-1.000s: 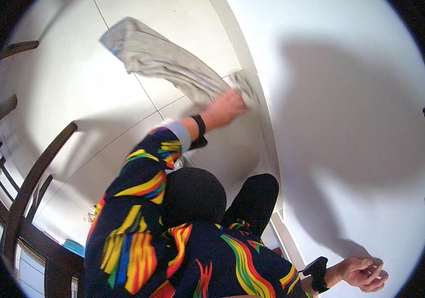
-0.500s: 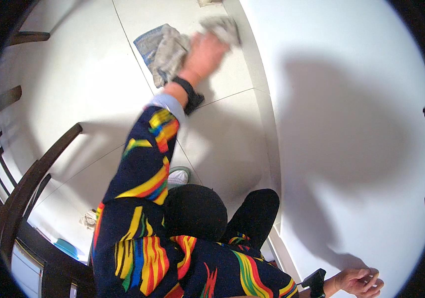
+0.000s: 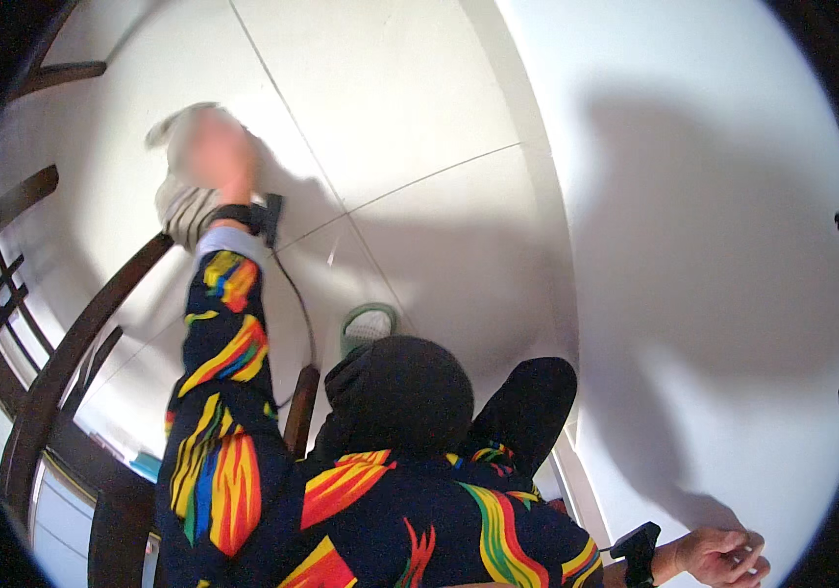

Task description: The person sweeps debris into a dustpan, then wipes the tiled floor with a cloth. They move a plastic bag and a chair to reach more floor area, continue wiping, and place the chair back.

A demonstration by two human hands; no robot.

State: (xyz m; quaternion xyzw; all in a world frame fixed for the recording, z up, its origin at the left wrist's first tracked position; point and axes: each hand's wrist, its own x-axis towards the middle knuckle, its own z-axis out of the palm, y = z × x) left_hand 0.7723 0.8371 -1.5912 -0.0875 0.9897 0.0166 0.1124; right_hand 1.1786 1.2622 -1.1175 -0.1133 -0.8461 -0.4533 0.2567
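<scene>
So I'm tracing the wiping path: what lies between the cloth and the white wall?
In the head view, only bare pale floor tiles with grout lines lie between the cloth under the left hand and the wall.

bright daylight; a large soft shadow falls on the white wall (image 3: 714, 245). the left hand (image 3: 214, 152) is motion-blurred; fisheye edges bend and darken.

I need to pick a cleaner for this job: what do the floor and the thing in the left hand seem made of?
Floor: likely glazed ceramic tile, pale, glossy, with thin grout lines. The thing under the left hand is a cloth, probably soft woven fabric, greyish and crumpled, though blurred.
</scene>
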